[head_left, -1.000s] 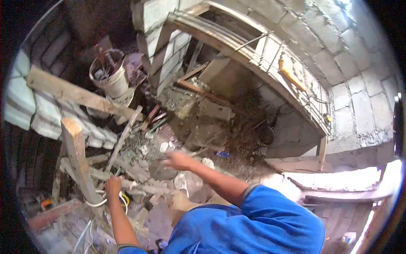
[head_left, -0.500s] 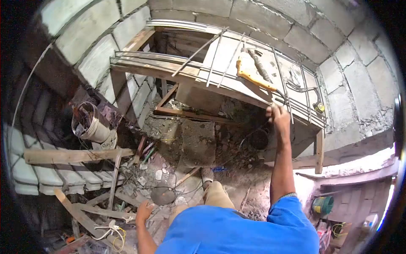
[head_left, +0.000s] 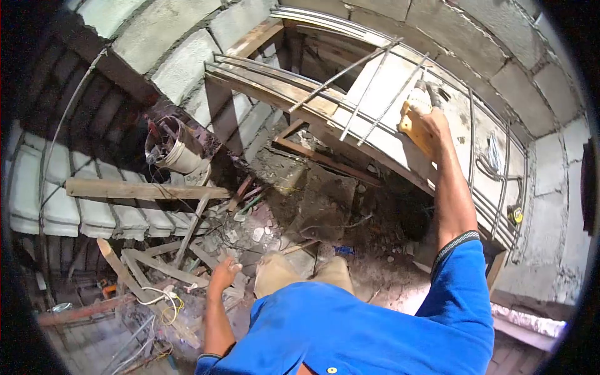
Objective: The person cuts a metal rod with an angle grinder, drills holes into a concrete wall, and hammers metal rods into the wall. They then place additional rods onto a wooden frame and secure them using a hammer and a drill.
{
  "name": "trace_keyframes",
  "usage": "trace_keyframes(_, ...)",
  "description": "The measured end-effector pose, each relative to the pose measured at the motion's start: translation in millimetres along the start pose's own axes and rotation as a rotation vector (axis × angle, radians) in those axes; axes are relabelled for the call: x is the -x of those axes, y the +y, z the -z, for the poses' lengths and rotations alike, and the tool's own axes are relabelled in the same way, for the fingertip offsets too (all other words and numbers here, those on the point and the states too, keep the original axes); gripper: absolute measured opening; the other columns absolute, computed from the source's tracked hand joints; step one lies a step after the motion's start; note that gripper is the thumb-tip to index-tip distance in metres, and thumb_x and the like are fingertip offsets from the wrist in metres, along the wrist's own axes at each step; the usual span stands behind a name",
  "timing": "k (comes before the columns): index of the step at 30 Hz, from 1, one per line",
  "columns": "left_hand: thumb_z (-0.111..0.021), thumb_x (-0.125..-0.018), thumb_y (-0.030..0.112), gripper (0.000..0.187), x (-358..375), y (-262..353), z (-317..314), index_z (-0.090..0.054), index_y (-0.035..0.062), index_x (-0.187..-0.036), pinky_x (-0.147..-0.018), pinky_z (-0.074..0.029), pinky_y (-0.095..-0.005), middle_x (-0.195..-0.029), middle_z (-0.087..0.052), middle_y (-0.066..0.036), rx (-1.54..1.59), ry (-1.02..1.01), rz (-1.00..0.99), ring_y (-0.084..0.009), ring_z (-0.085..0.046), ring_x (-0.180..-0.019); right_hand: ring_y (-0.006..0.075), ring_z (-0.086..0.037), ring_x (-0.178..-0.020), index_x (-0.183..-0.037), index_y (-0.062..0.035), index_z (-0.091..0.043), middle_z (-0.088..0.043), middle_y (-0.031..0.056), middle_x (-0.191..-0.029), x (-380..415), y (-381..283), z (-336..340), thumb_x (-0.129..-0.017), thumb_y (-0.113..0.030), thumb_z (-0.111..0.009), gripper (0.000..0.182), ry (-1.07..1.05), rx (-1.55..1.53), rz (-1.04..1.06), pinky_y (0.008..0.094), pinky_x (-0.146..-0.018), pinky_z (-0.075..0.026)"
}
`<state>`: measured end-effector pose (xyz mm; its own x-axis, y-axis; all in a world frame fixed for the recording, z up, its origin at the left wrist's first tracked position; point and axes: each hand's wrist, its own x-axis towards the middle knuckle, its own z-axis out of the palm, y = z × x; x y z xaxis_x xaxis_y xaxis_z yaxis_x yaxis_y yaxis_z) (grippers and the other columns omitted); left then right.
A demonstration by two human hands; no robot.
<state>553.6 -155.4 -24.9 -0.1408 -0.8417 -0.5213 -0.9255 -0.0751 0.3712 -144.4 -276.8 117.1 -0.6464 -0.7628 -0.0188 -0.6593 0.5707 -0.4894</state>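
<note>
My right hand (head_left: pixel 435 123) reaches out over the plank shelf, its fingers closed round the yellow power drill (head_left: pixel 414 120). The drill lies among the steel rods on the boards, and my hand hides part of its body. A dark ribbed piece (head_left: pixel 433 94) shows just beyond my knuckles. Down by my left thigh, my left hand (head_left: pixel 225 272) hangs in the air with fingers loosely bent and nothing in it. Beneath it are scrap boards and rubble.
Steel rebar (head_left: pixel 345 74) crosses the wooden formwork (head_left: pixel 281 100) against the block wall. A tape measure (head_left: pixel 514 214) and a coil of wire (head_left: pixel 490 164) lie at its right. Left, a bucket (head_left: pixel 181 153) stands near a plank (head_left: pixel 140 189). Broken stones (head_left: pixel 258 234) cover the floor.
My right hand has gone from the shelf's front edge to the drill and closed on it. The view has shifted, and my left hand has risen slightly.
</note>
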Motion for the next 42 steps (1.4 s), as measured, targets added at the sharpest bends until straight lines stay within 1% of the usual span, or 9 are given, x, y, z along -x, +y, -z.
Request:
trace_keyframes(1, -0.069, -0.088, 0.031, 0.052, 1, -1, -5, -0.058, -0.0012, -0.127, -0.093, -0.049, -0.0439, -0.119, -0.063, -0.027, 0.039, -0.039, 0.016, -0.0407, -0.061, -0.112, 0.0343, -0.07, -0.084, -0.095, 0.01, -0.069, -0.071, 0.0239, -0.089, -36, 34, -22, -0.079, -0.05, -0.07, 0.062, 0.053, -0.099, -0.02, 0.042, -0.074, -0.053)
trace_keyframes(9, -0.069, -0.088, 0.03, 0.053, -19, 32, 10, -0.057, 0.0012, -0.13, -0.096, -0.048, -0.0412, -0.121, -0.064, -0.025, 0.214, -0.064, -0.019, -0.0379, -0.061, -0.114, 0.0223, -0.066, -0.077, -0.098, 0.0088, -0.069, -0.07, 0.0147, -0.085, -84, 57, -45, -0.078, -0.037, -0.073, 0.05, -0.053, -0.429, -0.179, 0.0356, -0.065, -0.051)
trace_keyframes(14, -0.067, -0.09, 0.034, 0.058, -81, 52, 20, -0.051, 0.0007, -0.136, -0.099, -0.047, -0.0393, -0.127, -0.062, -0.023, 0.186, -0.029, -0.169, -0.0332, -0.061, -0.118, 0.0182, -0.064, -0.063, -0.089, 0.0054, -0.071, -0.069, 0.0108, -0.077, -38, 20, -19, -0.081, -0.031, -0.075, 0.038, -0.044, -0.626, -0.315, 0.0329, -0.057, -0.05)
trace_keyframes(18, -0.069, -0.09, 0.032, 0.06, -100, 107, 16, -0.049, 0.0016, -0.138, -0.099, -0.047, -0.0368, -0.128, -0.062, -0.023, 0.457, -0.168, -0.303, -0.0306, -0.06, -0.119, 0.0202, -0.066, -0.061, -0.096, 0.0075, -0.068, -0.068, 0.011, -0.078, 33, -43, 21, -0.09, -0.016, -0.064, 0.025, -0.035, -1.253, -0.208, 0.0319, -0.052, -0.053)
trace_keyframes(24, -0.074, -0.084, 0.043, 0.085, -65, 235, 39, -0.036, 0.0001, -0.147, -0.107, -0.04, -0.042, -0.14, -0.051, -0.025, 0.552, -0.373, -0.879, -0.0367, -0.05, -0.13, 0.0233, -0.067, -0.099, -0.127, -0.0019, -0.056, -0.067, 0.0119, -0.113, 58, -54, 31, -0.098, -0.032, -0.059, 0.042, -0.079, -1.657, 0.001, 0.0369, -0.086, -0.057)
trace_keyframes(30, -0.082, -0.068, 0.059, 0.122, -25, 297, 129, -0.019, -0.0016, -0.153, -0.118, -0.025, -0.0388, -0.155, -0.029, -0.024, 0.636, -0.126, -0.771, -0.0309, -0.028, -0.145, 0.0212, -0.061, -0.114, -0.131, -0.0045, -0.053, -0.063, 0.0086, -0.127, 137, -181, 6, -0.097, -0.032, -0.063, 0.045, -0.135, -1.847, 0.235, 0.0386, -0.1, -0.05)
trace_keyframes(33, -0.083, -0.076, 0.047, 0.083, -33, 294, 154, -0.05, -0.0026, -0.133, -0.098, -0.047, -0.0378, -0.118, -0.064, -0.018, 0.799, -0.011, -0.826, -0.0283, -0.06, -0.113, 0.0188, -0.061, -0.113, -0.133, -0.0049, -0.051, -0.062, 0.0064, -0.125, 162, -235, -15, -0.095, -0.032, -0.065, 0.048, -0.253, -1.885, 0.2, 0.0343, -0.095, -0.052)
trace_keyframes(38, -0.078, -0.082, 0.009, 0.051, -34, 272, 204, -0.055, 0.0021, -0.127, -0.078, -0.053, -0.0253, -0.105, -0.064, -0.003, 1.118, -0.336, -0.412, -0.0113, -0.063, -0.09, 0.0184, -0.061, -0.102, -0.124, -0.002, -0.054, -0.062, 0.0073, -0.114, 154, -314, -63, -0.096, -0.031, -0.065, 0.042, -0.336, -1.619, 0.256, 0.034, -0.088, -0.051)
trace_keyframes(42, -0.072, -0.081, 0.0, 0.034, -94, 239, 209, -0.06, 0.0036, -0.113, -0.068, -0.051, -0.024, -0.089, -0.066, -0.003, 1.61, -0.239, -0.541, -0.0111, -0.062, -0.071, 0.0165, -0.062, -0.097, -0.121, -0.0021, -0.056, -0.064, 0.0069, -0.108, 137, -371, -119, -0.092, -0.038, -0.069, 0.048, -0.428, -1.518, 0.252, 0.0312, -0.085, -0.05)
